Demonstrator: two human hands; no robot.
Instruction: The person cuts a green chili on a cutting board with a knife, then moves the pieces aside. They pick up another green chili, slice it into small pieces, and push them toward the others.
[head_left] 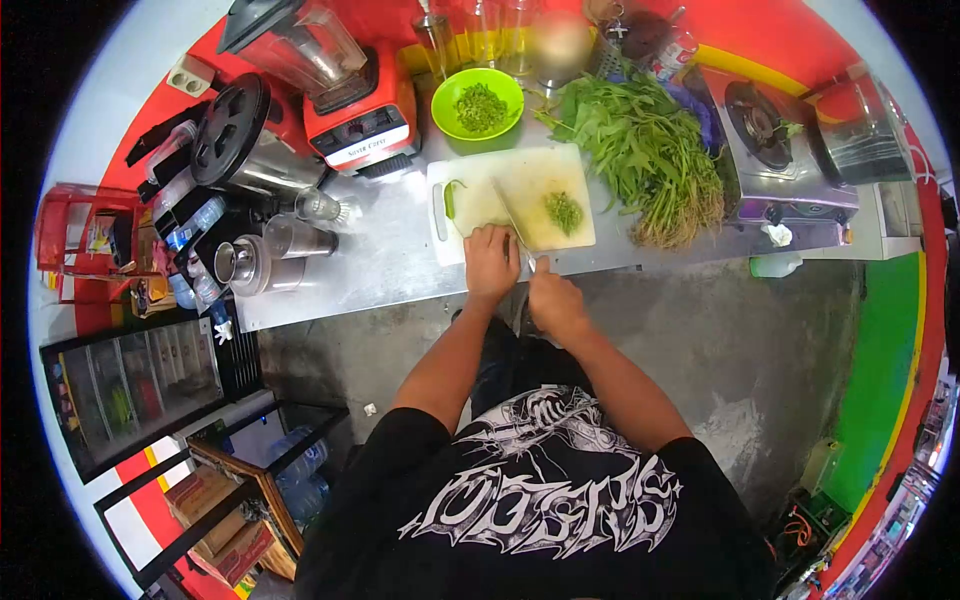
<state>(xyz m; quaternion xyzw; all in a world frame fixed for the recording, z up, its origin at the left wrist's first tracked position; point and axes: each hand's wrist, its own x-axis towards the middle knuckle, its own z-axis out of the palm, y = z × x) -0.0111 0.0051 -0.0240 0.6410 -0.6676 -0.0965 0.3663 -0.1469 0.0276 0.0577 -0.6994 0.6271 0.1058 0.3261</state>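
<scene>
My right hand is wrapped round the handle of a knife, whose blade slants up and left over the white cutting board. Beside the blade, my left hand rests on the board's near edge with its fingers curled together; what they press on is too small to make out. A green chili lies on the board's left part, its lower end close to my left fingers. Chopped green pieces form a pile right of the knife. Behind the board, a lime-green bowl holds more chopped greens.
Leafy greens with roots lie right of the board, beside a gas stove. A red blender, a large steel pot and metal cups stand at the left. Glasses line the back wall.
</scene>
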